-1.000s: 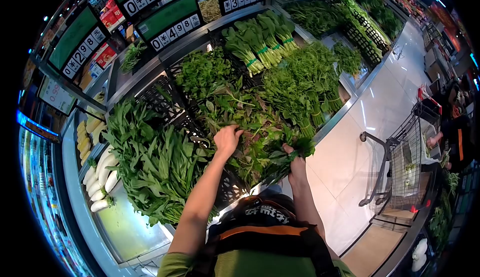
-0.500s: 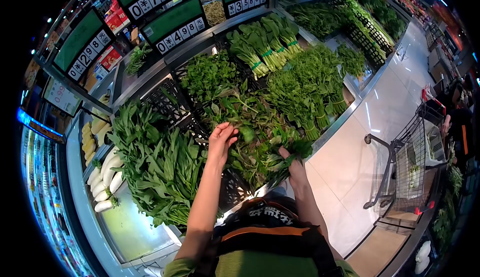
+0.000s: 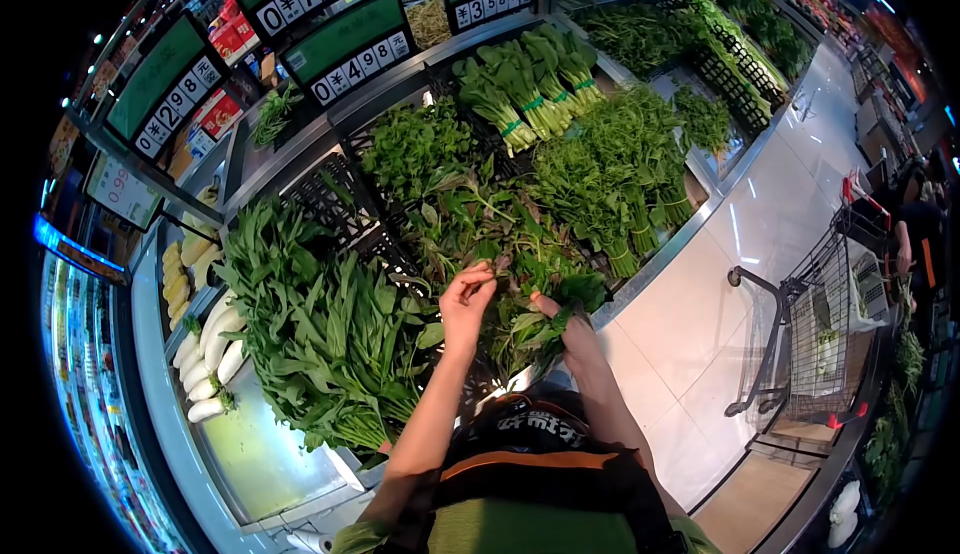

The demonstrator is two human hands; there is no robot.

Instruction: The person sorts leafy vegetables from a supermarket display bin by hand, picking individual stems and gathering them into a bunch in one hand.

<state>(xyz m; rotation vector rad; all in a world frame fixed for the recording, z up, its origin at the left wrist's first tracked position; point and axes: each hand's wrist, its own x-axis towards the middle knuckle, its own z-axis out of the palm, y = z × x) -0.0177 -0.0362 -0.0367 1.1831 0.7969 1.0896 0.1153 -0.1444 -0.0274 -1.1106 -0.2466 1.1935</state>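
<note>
My left hand (image 3: 467, 300) is over the loose dark-green and purplish leafy greens (image 3: 470, 224), its thumb and fingertips pinched together. What sits in that pinch, if anything, is too small to make out. Close by on the right, my right hand (image 3: 572, 332) is closed around a bunch of leafy greens (image 3: 580, 294), its thumb pointing up along the leaves. The bunch's stems are partly hidden by the hand. To the left of my left hand lies a big heap of long-leaved greens (image 3: 320, 314).
Bundles of fine-leaved greens (image 3: 620, 169) and banded leafy bunches (image 3: 535, 89) lie farther back. White radishes (image 3: 215, 344) are on the left. Price signs (image 3: 365, 49) hang above the display. A shopping cart (image 3: 815, 324) stands in the aisle, with another person's arm (image 3: 903, 249) beyond it.
My left hand has moved right and slightly down, toward my right hand. My right hand has shifted a little left with its bunch of leafy greens.
</note>
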